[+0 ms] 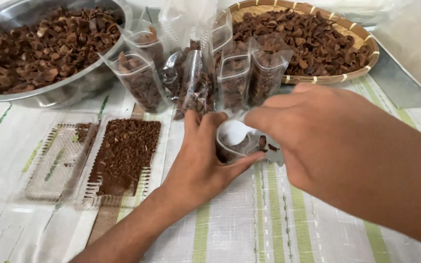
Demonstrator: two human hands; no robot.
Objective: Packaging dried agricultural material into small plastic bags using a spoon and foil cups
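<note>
At the centre of the frame the left hand point(198, 163) grips a small clear pouch point(235, 143), thumb on one side and fingers round the other, holding it upright on the striped cloth point(269, 219). The pouch mouth is open and some brown pieces lie in its bottom. The right hand point(313, 131) comes in from the right, fingers pinched together just over the pouch mouth; whether it holds anything between them cannot be seen.

Behind the hands, in the upper middle, a cluster of filled pouches point(196, 78) stands upright, packed with the same brown pieces. In the upper left a metal bowl point(74, 90) is heaped with brown chips, and in the upper right a woven tray point(361, 61) holds more. At the lower left lies an open clear plastic box point(59, 160), one half covered with fine brown crumbs point(125, 151).
</note>
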